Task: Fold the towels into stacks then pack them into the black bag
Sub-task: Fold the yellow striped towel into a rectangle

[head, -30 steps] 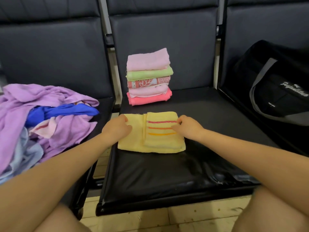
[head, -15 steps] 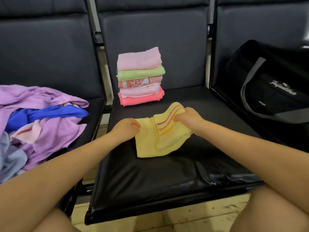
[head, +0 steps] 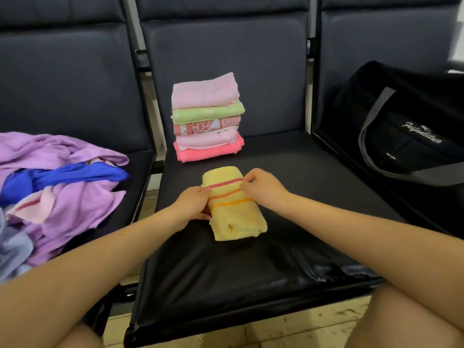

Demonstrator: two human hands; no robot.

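- Gripping the yellow towel point(head: 233, 209) from both sides, the left hand point(head: 192, 205) pinched its left edge near the striped band while the right hand point(head: 263, 188) pinched the right edge at the red stripe.
- That towel lay on the middle seat point(head: 251, 272), already folded down to a narrow bundle, its open end toward the camera.
- Behind it, near the seat back, stood a stack of folded towels point(head: 207, 118): five layers, pink on top, then green, a patterned one, pale pink and bright pink at the bottom.
- The stack looked tidy and the yellow towel seemed ready to join it, so this fold was judged nearly finished.
- On the left seat a heap of unfolded towels point(head: 57, 187) remained, purple, blue, pink and pale blue tangled together, which suggested a good share of folding was still to come.
- The black bag point(head: 406, 126) rested on the right seat, well apart from the stack; whether it was open could not be told, and no towel was visible in it.
- Packing, by that evidence, had not yet begun.
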